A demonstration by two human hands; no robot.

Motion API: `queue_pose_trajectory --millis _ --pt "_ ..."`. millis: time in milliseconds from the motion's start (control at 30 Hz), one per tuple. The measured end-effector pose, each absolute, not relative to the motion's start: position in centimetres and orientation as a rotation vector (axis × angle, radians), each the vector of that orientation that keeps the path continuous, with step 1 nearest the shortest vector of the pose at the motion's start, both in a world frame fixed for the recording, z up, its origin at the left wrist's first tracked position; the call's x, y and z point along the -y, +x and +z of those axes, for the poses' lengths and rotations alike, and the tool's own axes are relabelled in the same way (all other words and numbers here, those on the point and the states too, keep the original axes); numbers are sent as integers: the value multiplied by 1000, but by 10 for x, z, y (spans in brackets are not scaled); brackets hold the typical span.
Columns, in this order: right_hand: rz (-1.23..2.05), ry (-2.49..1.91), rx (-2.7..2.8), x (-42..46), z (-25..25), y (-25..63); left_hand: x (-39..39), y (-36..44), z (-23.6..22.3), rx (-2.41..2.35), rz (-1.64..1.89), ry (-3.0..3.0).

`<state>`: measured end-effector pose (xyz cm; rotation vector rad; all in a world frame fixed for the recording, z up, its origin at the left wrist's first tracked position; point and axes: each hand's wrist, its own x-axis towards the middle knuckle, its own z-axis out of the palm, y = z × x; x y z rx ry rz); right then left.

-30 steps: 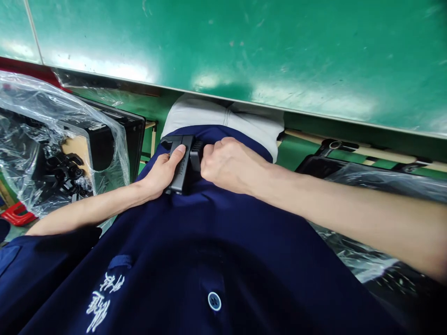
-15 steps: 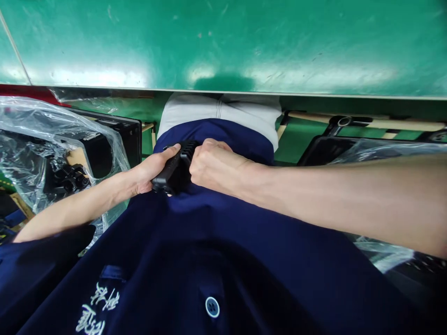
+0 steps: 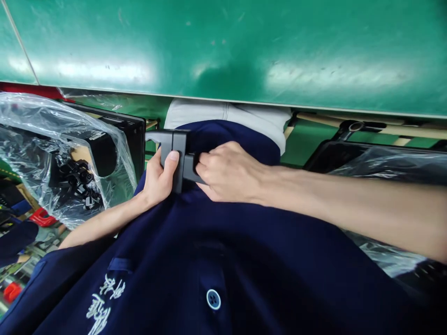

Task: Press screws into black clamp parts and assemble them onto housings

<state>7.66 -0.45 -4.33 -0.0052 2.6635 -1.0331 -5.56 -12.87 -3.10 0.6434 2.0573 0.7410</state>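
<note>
In front of my belly, over the dark blue shirt, I hold a black plastic part [image 3: 178,160] with a flat upright body and a hooked arm sticking out at its top left. My left hand [image 3: 160,177] is closed round its left side, thumb lying on the face. On the other side my right hand [image 3: 228,172] is shut on a short black block [image 3: 189,167] that projects from the part. The right fingertips are curled under and partly hidden. I cannot tell whether block and body are one piece.
A green tabletop [image 3: 223,51] spans the far side, its edge close beyond my lap. At left stands a black crate [image 3: 136,139] lined with clear plastic, holding small black parts [image 3: 78,177]. Another plastic-lined black crate [image 3: 324,153] is at right. A person's sleeve [image 3: 17,242] shows at far left.
The black part has been turned, so its flat face and hooked arm now show. My left hand has rotated with it, and my right hand has shifted slightly right.
</note>
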Motion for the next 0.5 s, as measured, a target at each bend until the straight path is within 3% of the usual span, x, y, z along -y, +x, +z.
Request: queue_pose_trajectory --millis 233,500 --pt "-1023 -13 -2799 19 -56 80 145 -68 -41 -2006 793 889" --pt "-593 260 -3582 43 -66 95 160 -69 -45 -2001 963 1084"
